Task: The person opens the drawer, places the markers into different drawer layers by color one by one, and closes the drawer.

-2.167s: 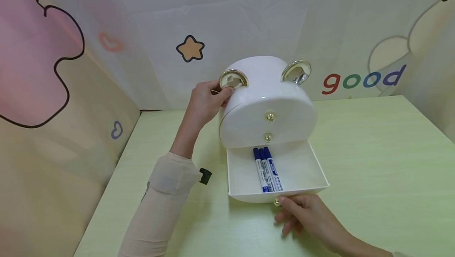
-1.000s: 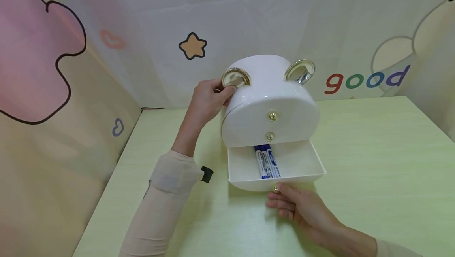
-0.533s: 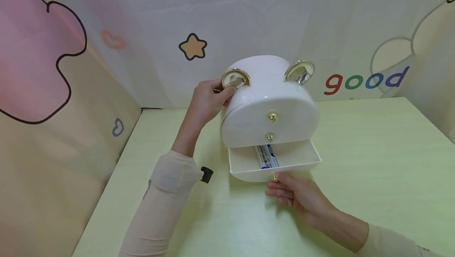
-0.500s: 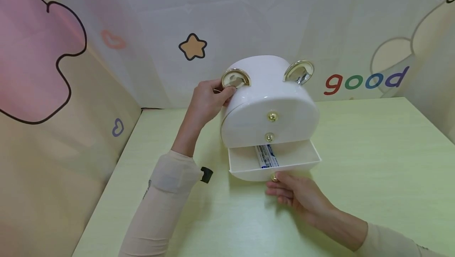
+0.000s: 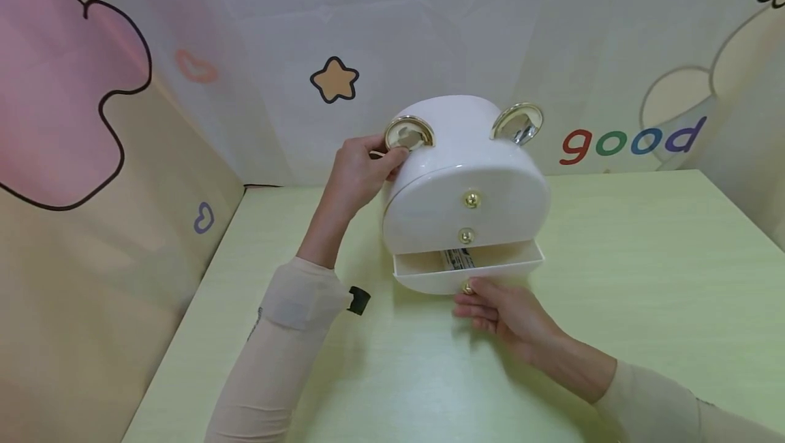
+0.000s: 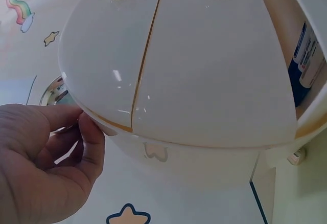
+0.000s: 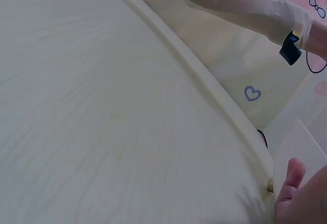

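A white rounded drawer box [image 5: 423,215] with gold knobs and two mirrored ears stands on the table. My left hand [image 5: 358,174] grips it beside the left ear [image 5: 409,131]; in the left wrist view, its thumb and finger meet the box's rounded edge. The bottom drawer [image 5: 429,281] is partly out. At its gold knob [image 5: 468,286], my right hand [image 5: 518,317] pinches with the thumb and a finger that is mostly hidden, the other fingers extended below. Markers [image 5: 456,259] lie in the drawer, their far ends covered by the box; blue caps show in the left wrist view.
The pale green table [image 5: 644,293] extends to both sides of the box. A backdrop [image 5: 276,88] printed with a star, hearts and the word "good" rises behind it. A black band piece [image 5: 359,300] sticks out from the left sleeve [image 5: 288,334].
The bottom drawer has slid inward toward the box, with my right hand moving along at the knob. Less of the markers shows now. My left hand has kept its place on the box.
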Demonstrator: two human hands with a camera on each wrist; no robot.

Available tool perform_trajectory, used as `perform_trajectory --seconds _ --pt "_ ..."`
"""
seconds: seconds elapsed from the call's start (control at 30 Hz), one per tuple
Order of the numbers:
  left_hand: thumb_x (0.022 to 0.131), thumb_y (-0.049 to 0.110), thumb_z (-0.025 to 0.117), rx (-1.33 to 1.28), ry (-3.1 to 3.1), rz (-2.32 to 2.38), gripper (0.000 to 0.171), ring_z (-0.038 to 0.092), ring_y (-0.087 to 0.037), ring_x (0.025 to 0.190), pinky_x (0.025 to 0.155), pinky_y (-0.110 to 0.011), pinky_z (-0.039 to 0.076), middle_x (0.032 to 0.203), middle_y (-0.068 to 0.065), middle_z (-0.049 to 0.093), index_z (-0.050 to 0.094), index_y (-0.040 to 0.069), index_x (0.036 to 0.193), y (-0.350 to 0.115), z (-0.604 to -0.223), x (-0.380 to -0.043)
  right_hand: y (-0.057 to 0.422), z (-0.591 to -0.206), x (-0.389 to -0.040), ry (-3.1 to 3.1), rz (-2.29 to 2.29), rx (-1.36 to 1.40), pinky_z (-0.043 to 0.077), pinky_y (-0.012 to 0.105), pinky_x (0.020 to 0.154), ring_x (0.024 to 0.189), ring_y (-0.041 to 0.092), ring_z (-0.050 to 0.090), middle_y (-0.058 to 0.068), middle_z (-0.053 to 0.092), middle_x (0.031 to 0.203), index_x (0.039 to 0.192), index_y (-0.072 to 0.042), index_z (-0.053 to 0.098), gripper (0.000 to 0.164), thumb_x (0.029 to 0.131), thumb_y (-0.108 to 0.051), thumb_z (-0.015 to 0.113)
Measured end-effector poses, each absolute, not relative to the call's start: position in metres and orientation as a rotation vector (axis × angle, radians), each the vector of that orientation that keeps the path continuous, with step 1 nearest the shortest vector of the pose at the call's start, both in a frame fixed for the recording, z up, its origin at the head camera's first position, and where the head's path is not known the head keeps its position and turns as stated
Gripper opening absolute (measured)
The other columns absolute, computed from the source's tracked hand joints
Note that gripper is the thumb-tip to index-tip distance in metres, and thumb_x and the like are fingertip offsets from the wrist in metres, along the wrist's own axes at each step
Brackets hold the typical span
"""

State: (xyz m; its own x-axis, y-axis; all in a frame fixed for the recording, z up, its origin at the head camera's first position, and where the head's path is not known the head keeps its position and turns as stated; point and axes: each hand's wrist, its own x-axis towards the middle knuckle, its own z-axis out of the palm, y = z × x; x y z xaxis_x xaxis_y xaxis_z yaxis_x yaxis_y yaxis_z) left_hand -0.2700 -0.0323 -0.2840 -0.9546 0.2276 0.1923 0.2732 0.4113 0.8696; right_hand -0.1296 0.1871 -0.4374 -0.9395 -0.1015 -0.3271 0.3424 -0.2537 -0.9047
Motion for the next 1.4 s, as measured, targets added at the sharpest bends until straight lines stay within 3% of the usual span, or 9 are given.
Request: perform_trajectory --seconds 0.23,0.7,1.1,1.4 --pt "0.099 0.017 0.071 -0.444 -2.521 -1.677 0.019 0.064 -0.017 0.084 0.073 -0.024 0.054 0.093 -0.009 0.068 0.074 0.003 0.112 -0.028 -0.288 -0.269 0.187 -0.437 -0.139 1.711 -2.277 0.238 0.056 0.019 0.071 0.091 0.012 0.075 0.003 0.076 0.103 0.120 -0.001 0.059 0.021 0.108 -0.018 0.056" --pt "0.098 0.014 0.071 -0.457 -2.389 -1.764 0.011 0.059 -0.015 0.076 0.069 -0.023 0.052 0.079 -0.005 0.063 0.074 0.003 0.098 -0.026 -0.294 -0.268 0.188 -0.438 -0.152 1.706 -2.297 0.163 0.054 0.017 0.070 0.090 0.012 0.075 0.004 0.076 0.102 0.114 -0.002 0.062 0.017 0.108 -0.016 0.056" --pt "0.104 0.018 0.065 -0.432 -2.307 -1.867 0.022 0.060 -0.014 0.075 0.070 -0.023 0.055 0.077 -0.006 0.064 0.075 -0.001 0.099 -0.025 -0.296 -0.270 0.191 -0.438 -0.159 1.696 -2.290 0.146 0.056 0.018 0.071 0.090 0.014 0.076 0.005 0.076 0.101 0.119 0.001 0.058 0.020 0.108 -0.016 0.056" --pt "0.107 0.021 0.060 -0.439 -2.386 -1.795 0.029 0.062 -0.016 0.073 0.069 -0.024 0.053 0.076 -0.006 0.064 0.074 -0.001 0.094 -0.027 -0.292 -0.270 0.196 -0.438 -0.164 1.687 -2.266 0.118 0.057 0.019 0.072 0.091 0.016 0.076 0.007 0.077 0.101 0.115 0.002 0.061 0.021 0.108 -0.017 0.058"
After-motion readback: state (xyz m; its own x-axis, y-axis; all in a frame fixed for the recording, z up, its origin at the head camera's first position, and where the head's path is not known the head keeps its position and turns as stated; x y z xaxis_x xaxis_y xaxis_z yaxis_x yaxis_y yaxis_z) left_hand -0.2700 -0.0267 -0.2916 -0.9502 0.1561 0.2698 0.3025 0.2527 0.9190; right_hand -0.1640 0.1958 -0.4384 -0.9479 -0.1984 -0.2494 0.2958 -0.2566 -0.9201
